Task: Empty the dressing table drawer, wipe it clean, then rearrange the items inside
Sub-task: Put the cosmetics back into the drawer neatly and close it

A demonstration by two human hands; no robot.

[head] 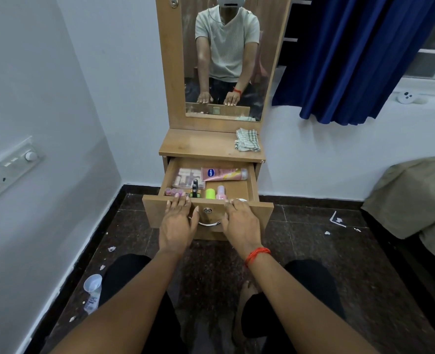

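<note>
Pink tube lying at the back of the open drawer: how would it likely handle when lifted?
The pink tube looks like soft plastic, so it would probably give when squeezed. It lies on its side in the drawer and widens toward one end, so it seems unlikely to roll far. Its glossy skin may be slightly slippery.

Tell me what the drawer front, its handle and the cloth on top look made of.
The drawer front looks like laminated board: smooth, faintly glossy, wood-grain pattern. The handle seems polished metal: silver with bright glints. The cloth is woven fabric, perhaps cotton: soft folds, checked pattern.
</note>
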